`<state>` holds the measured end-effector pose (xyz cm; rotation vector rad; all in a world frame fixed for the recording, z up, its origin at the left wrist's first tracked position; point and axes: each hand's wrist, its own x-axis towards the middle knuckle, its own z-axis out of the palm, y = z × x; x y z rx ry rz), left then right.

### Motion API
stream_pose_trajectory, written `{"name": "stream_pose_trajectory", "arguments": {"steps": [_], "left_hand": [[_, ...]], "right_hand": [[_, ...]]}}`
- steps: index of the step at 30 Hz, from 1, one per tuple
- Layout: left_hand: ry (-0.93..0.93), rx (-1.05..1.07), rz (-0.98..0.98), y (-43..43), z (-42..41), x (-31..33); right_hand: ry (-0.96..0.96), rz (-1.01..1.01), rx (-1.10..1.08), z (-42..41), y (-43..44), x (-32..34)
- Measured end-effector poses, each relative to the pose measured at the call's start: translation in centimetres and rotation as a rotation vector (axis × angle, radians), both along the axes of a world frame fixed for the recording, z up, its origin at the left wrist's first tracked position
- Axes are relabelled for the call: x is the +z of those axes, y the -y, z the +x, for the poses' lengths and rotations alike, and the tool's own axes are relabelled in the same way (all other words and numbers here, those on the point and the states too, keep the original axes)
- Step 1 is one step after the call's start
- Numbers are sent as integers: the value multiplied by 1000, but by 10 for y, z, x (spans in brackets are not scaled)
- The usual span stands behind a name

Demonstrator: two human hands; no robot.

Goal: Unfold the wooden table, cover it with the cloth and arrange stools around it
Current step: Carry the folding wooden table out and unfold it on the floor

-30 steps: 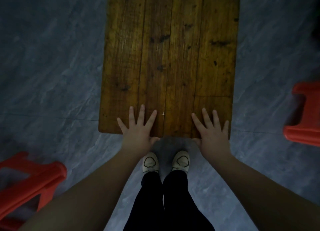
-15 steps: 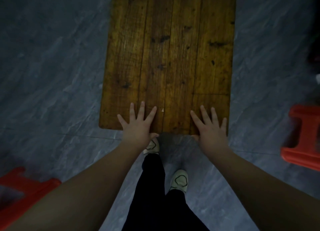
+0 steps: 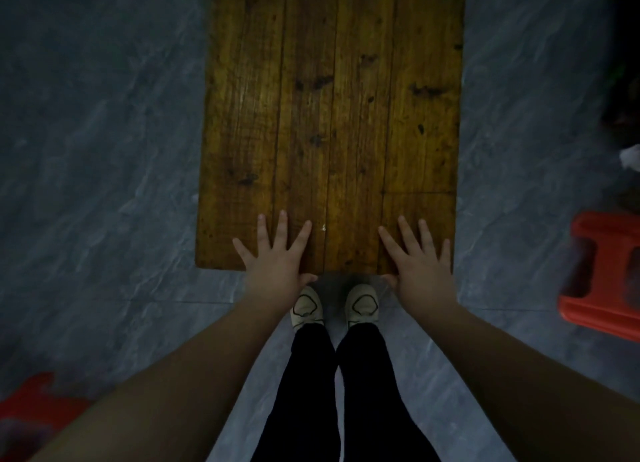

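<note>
Left hand (image 3: 273,261): flat, palm down, fingers straight and spread, resting on the near end of the wooden table (image 3: 332,115), left of its midline; the thumb lies along the near edge; nothing gripped. Right hand (image 3: 420,264): likewise flat, fingers straight and fanned apart, resting on the same near end close to the right corner; the thumb lies at the edge; nothing gripped. The two hands are well apart, with bare boards between them. Wooden table: rectangular top of lengthwise planks, dark yellow-brown with knots and stains, rounded corners, seen from directly above with its long side running away from the person; its legs are hidden beneath the top. Person: bare forearms reaching in from the lower corners, black trousers (image 3: 311,392), two pale shoes (image 3: 306,306) side by side on the floor just short of the table's near edge, between the two wrists. Floor (image 3: 104,150): grey, marbled tiles. Red stool (image 3: 602,281): plastic, at the right margin, apart from the table, partly cut off. Second red stool (image 3: 38,402): at the lower left corner, blurred, mostly behind the left forearm. White item (image 3: 630,155): at the right margin, too cut off to identify.
</note>
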<state>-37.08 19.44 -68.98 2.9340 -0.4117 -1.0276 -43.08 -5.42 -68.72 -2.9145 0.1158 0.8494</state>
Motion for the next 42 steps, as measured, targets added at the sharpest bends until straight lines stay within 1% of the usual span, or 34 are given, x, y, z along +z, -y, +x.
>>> {"name": "stream_pose_trajectory", "arguments": {"steps": [14,20,26,28,33,37,39,42], "left_hand": [[-5,18,30,14,9,-5],[-14,73,2,17,5,-3],[-69,14,18,9,0,4],[-57,14,-17,4,2,8],[54,90,-133,5,42,19],[141,26,-156,21,102,14],[122,-21,-134,30,127,10],[32,-39,-59,36,147,1]], "right_hand": [[-19,16,14,15,16,-2],[-30,-8,8,11,12,-1],[-45,8,-30,2,1,8],[-28,32,-54,5,-4,12],[80,82,-119,46,-12,16],[151,73,-75,105,-11,7],[147,66,-65,128,-10,2],[98,27,-55,144,-12,-7]]}}
